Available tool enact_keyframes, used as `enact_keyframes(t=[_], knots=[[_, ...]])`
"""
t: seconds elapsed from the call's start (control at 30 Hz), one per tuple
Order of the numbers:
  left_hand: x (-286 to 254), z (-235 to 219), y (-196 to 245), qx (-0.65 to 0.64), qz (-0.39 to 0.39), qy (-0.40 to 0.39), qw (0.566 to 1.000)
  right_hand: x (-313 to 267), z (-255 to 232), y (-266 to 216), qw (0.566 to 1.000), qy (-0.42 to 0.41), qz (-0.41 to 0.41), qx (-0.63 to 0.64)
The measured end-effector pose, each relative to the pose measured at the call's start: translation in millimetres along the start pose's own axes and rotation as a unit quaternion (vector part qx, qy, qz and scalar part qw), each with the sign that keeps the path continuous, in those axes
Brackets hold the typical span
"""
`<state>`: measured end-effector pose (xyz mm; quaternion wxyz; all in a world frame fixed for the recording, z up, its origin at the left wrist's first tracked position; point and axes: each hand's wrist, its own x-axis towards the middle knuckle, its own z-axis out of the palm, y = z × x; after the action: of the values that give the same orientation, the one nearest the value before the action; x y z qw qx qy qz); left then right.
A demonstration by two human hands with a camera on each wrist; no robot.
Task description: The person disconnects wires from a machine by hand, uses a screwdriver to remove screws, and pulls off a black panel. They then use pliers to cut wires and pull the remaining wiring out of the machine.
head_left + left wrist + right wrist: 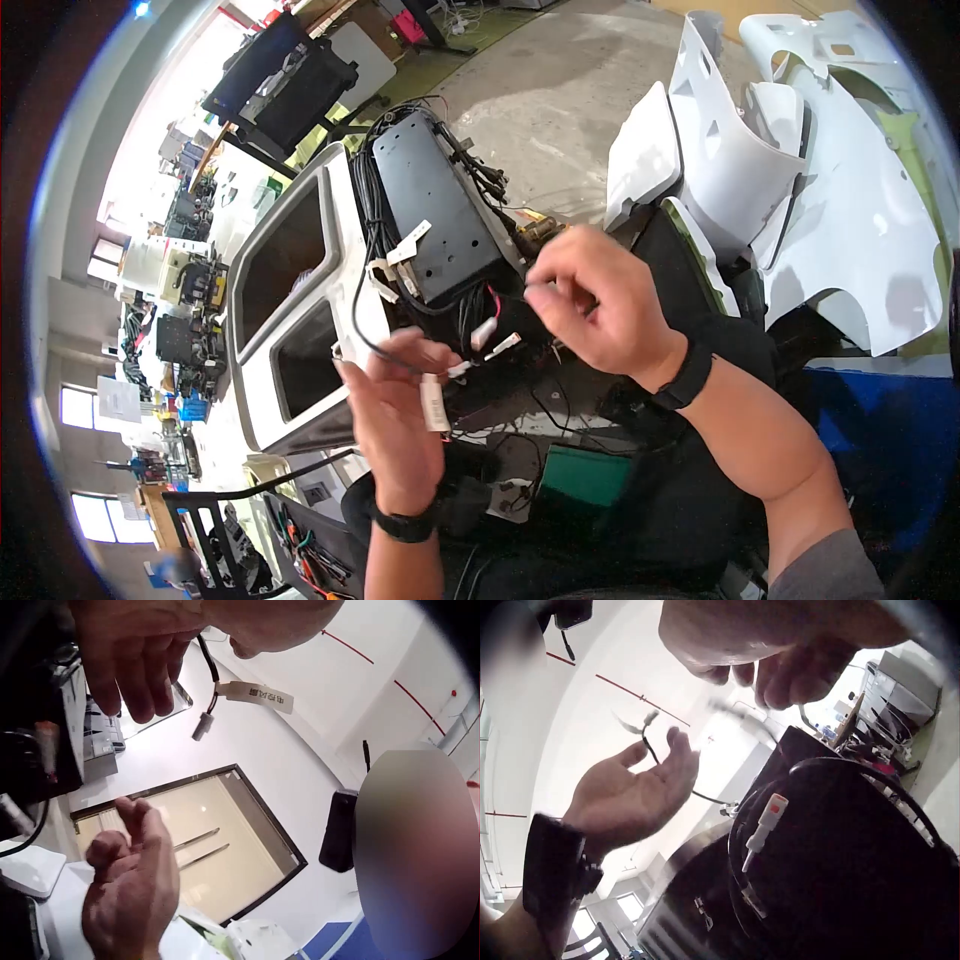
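Note:
My left hand [400, 430] is held palm up with fingers loosely bent. A thin black cable [655, 754] runs across it between thumb and fingers. From the cable's end hang a white label [259, 697] with printed characters and a small pale plug connector [201, 727]. To the right, my right hand [600, 305] is raised beside the equipment, its fingers curled and thumb close to the index finger. A blurred white piece [739, 715] shows near those fingers in the right wrist view. I cannot tell whether that hand holds anything.
A grey metal panel [425, 190] edged by bundled black cables sits on a white shell [350, 250] with dark openings. More tagged connectors [485, 332] hang below it. White molded covers [735, 150] stand at the right. A green board [585, 475] lies below the hands.

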<state>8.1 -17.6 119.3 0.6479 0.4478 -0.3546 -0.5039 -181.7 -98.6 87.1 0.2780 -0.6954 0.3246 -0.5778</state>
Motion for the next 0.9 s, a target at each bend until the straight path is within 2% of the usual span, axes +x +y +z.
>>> enact_keyframes(t=[0.07,0.13,0.2,0.27,0.33,0.4,0.43,0.5,0.77,0.9], knots=[[-14.4,-9.9,-17.2,0.016,-0.036,-0.003,0.999,-6.2,1.6,4.7,0.987,-0.126,-0.097,-0.034],[-25.7,-11.3,-28.8,0.012,-0.076,0.047,0.996,-14.3,10.6,7.4,0.982,-0.138,-0.115,-0.057],[-31.8,-9.5,-36.5,-0.004,-0.063,0.056,0.996,-19.5,16.4,10.6,0.963,-0.191,-0.15,-0.118],[-32.9,-11.8,-43.8,0.004,-0.077,0.074,0.994,-20.0,19.0,11.7,0.957,-0.203,-0.157,-0.135],[-33.1,-11.9,-46.8,0.029,-0.1,0.083,0.991,-19.0,17.7,12.6,0.927,-0.274,-0.151,-0.205],[-31.6,-10.3,-47.6,0.053,-0.151,0.067,0.985,-20.8,20.0,16.5,0.94,-0.263,-0.141,-0.165],[-30.6,-8.0,-48.6,0.054,-0.15,0.067,0.985,-22.2,20.9,17.6,0.951,-0.252,-0.128,-0.124],[-29.2,-3.5,-51.2,0.046,-0.213,0.039,0.975,-25.1,20.0,15.8,0.951,-0.262,-0.111,-0.118],[-26.4,-3.6,-55.4,-0.026,-0.246,0.05,0.968,-32.3,16.5,13.9,0.96,-0.257,-0.086,-0.07],[-26.7,-10.6,-61.9,0.025,-0.237,0.085,0.967,-33.8,13.2,9.6,0.948,-0.295,-0.097,-0.062]])
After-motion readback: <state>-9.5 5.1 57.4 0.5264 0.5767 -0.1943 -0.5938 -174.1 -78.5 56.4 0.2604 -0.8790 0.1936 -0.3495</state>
